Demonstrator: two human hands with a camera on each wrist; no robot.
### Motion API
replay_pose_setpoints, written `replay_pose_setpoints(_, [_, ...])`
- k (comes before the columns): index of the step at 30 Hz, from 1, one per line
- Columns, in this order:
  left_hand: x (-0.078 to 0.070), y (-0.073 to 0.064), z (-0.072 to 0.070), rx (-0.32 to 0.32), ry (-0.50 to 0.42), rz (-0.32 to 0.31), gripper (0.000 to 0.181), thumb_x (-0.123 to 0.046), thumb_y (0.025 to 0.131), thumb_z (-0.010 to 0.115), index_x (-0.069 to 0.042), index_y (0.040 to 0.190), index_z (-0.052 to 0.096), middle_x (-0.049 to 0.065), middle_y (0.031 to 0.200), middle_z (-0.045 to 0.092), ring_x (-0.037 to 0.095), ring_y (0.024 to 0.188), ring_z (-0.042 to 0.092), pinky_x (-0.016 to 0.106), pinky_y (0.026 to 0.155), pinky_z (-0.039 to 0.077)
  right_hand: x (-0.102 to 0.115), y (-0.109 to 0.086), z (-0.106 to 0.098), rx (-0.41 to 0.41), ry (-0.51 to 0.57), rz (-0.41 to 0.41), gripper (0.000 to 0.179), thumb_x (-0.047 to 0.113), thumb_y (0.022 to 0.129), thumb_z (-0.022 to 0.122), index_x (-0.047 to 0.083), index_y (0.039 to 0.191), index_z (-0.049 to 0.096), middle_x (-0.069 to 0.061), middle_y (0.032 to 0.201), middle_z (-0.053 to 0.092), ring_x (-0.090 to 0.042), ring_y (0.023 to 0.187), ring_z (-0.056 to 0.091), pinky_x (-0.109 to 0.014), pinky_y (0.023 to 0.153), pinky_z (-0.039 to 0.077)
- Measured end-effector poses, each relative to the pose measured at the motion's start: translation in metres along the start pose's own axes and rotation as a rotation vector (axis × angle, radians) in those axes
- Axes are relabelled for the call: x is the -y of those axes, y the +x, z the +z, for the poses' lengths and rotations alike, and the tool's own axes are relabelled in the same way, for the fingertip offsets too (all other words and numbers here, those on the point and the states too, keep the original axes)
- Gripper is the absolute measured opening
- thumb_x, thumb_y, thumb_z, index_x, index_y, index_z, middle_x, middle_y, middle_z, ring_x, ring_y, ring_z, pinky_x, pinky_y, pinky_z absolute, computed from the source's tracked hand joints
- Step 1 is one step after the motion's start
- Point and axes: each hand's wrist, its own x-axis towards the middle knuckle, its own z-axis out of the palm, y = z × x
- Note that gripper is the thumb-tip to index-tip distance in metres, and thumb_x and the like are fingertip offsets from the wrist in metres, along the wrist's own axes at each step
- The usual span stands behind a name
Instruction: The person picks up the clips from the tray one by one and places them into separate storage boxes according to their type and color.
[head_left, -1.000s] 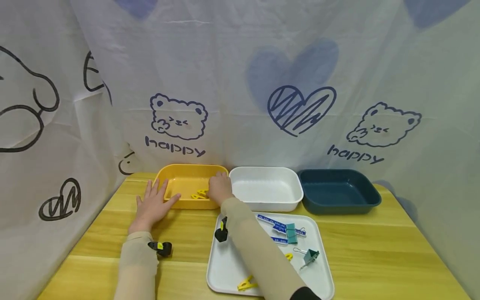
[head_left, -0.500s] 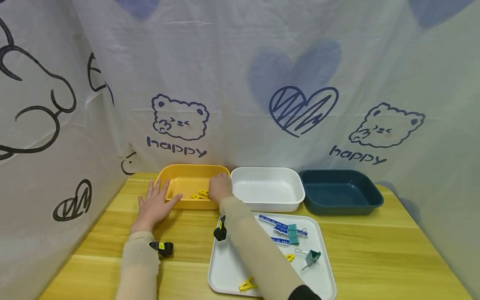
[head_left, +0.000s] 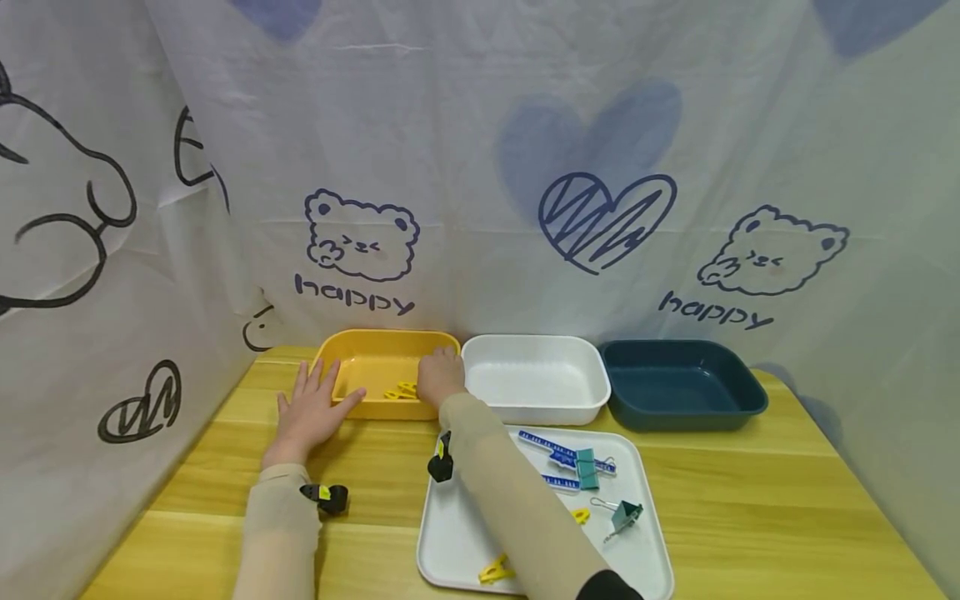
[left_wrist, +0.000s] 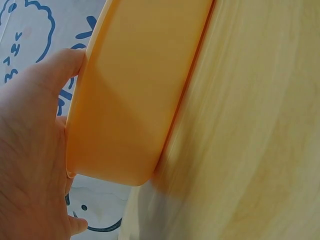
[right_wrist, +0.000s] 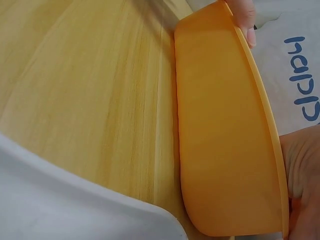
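My left hand (head_left: 303, 421) rests with spread fingers on the front left rim of a yellow bin (head_left: 360, 407); in the left wrist view its thumb (left_wrist: 67, 65) touches that rim. At the bin's right end, my right hand (head_left: 441, 377) reaches over the front rim with bent fingers. Its fingertips are hidden inside, so whatever they hold cannot be seen. Yellow plastic clothespins (head_left: 401, 390) lie in the bin just left of the right hand. The right wrist view shows part of the right hand (right_wrist: 302, 170) behind the bin wall.
A white bin (head_left: 534, 412) and a dark teal bin (head_left: 682, 417) stand to the right. On a white tray (head_left: 457, 542), partly under the right forearm, are yellow clothespins (head_left: 495, 570), teal binder clips (head_left: 587, 469) and blue ruler-marked strips (head_left: 546, 444). A printed curtain hangs behind.
Both hands stay in place at the yellow bin. The head view has shifted very slightly; nothing else has visibly moved.
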Motion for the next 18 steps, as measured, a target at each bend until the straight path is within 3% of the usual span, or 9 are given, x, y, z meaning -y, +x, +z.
replay_pose_setpoints(18, [0.0021,0.0014,0.0014,0.005,0.023,0.002,0.092,-0.072,0.093,0.032,-0.011,0.158,0.013,0.023,0.163,0.004,0.043,0.15,-0.008,0.078,0.108,-0.003,-0.0021,0.0022,0.0,0.006,0.021,-0.01,0.02,0.023,0.092,0.059,0.013,0.103,0.074,-0.005,0.113,0.063,-0.023,0.109,0.05,-0.037,0.096,0.045])
